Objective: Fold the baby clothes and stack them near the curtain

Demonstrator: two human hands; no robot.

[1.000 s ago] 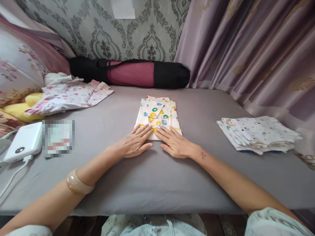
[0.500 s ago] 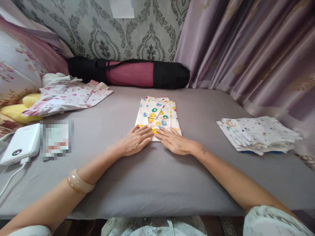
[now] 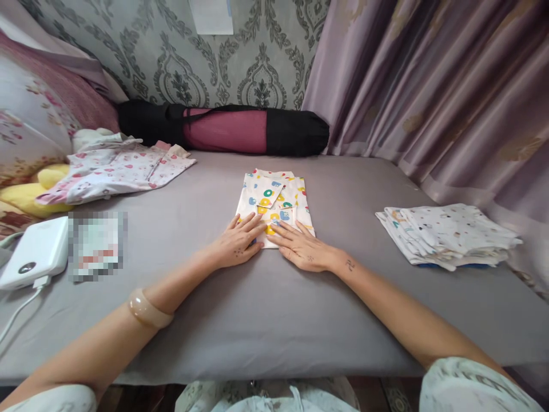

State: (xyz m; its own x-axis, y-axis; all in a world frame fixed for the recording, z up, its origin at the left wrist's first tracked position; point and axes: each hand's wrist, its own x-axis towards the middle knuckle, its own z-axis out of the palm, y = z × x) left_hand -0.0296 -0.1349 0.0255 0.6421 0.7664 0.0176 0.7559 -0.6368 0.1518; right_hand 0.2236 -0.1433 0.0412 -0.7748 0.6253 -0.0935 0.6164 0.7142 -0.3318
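A folded white garment [image 3: 274,197] with yellow, blue, green and red prints lies flat in the middle of the grey-covered surface. My left hand [image 3: 240,240] rests palm down on its near left corner, fingers stretched out. On the near right part lies my right hand [image 3: 300,245], also flat with its fingers spread. The fingertips of both hands point inward over the near edge, with a small gap between them. Part of the near edge is hidden under the hands.
Folded white cloths [image 3: 450,234] are stacked at the right. At the left lie a pink-patterned garment [image 3: 128,166], a yellow plush [image 3: 30,189], a white power bank [image 3: 36,252] with a cable and a blurred packet [image 3: 96,246]. A black-and-pink rolled bag [image 3: 227,130] lies along the wall.
Both hands stay flat on the garment and have hardly moved. The left forearm with its bangle has shifted slightly right and up. The whole view has shifted very slightly.
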